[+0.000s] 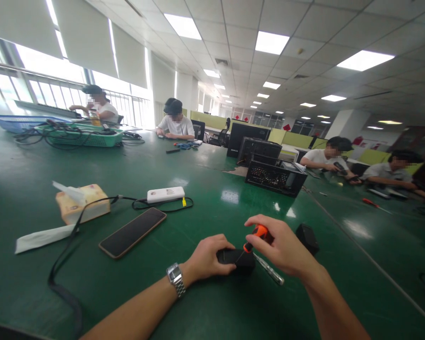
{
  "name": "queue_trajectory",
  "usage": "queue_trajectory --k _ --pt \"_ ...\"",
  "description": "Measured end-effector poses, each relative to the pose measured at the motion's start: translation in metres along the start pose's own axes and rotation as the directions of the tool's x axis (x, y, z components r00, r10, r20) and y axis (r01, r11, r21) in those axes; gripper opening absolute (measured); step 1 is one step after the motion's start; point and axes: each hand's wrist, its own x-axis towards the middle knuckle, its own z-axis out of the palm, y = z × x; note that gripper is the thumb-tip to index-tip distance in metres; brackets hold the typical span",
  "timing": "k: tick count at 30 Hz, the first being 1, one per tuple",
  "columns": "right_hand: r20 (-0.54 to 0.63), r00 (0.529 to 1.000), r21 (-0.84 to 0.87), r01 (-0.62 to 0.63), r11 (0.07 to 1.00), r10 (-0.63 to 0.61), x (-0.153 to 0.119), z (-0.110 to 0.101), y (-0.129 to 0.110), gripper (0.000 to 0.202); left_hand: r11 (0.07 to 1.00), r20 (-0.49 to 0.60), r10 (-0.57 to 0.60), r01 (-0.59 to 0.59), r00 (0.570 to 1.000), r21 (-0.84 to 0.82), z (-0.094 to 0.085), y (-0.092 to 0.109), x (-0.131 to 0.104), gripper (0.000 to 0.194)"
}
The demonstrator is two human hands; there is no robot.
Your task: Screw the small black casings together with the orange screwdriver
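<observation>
My left hand (212, 257), with a metal watch at the wrist, grips a small black box-shaped device (244, 262) from its left end and holds it on the green table. My right hand (281, 243) is closed around the orange and black handle of a screwdriver (259, 232). The screwdriver tilts down to the left, and its thin shaft reaches the top of the black device. Exactly where its tip sits is too small to make out. Just right of the device lies a silver metal rod-like tool (269, 269). Behind my right hand stands another black block-shaped piece (307, 238).
A smartphone (133, 232), a tissue pack (87, 203) and a white power strip (165, 194) with a black cable lie to the left. Black computer cases (276, 174) stand farther back. A green basket (83, 138) holds cables. Several people sit around the table (184, 302).
</observation>
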Motion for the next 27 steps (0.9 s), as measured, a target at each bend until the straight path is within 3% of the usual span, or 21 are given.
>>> queue_trajectory --k 5,7,14,18,20,24,27 --pt "0.091 0.996 0.006 0.013 1.000 -0.014 -0.008 -0.006 -0.002 0.017 1.000 -0.012 -0.008 0.008 1.000 0.010 0.000 0.001 0.000 0.033" --pt "0.066 0.998 -0.009 -0.009 1.000 0.009 -0.008 -0.005 -0.002 0.010 1.000 -0.004 -0.021 0.021 1.000 0.020 0.000 0.001 0.000 0.032" --pt "-0.072 0.980 -0.082 -0.189 0.979 0.183 -0.008 0.003 0.012 0.036 0.999 0.016 -0.030 0.029 0.999 0.041 -0.002 0.003 -0.001 0.034" --pt "-0.157 0.961 0.212 -0.193 0.958 0.229 -0.021 0.012 0.056 0.029 0.999 0.026 -0.015 0.014 1.000 0.041 -0.001 0.004 -0.001 0.035" --pt "-0.261 0.902 0.316 -0.257 0.913 0.344 -0.032 0.022 0.088 0.032 0.999 0.025 -0.010 0.009 1.000 0.040 0.000 0.004 -0.001 0.036" --pt "-0.232 0.891 0.190 -0.352 0.916 0.391 -0.054 0.044 0.140 0.030 0.999 0.005 -0.009 0.009 1.000 0.036 0.001 0.004 -0.002 0.036" --pt "-0.180 0.909 0.127 -0.357 0.926 0.375 -0.061 0.057 0.155 0.023 0.999 -0.002 -0.011 0.011 1.000 0.037 0.002 0.004 -0.003 0.036"
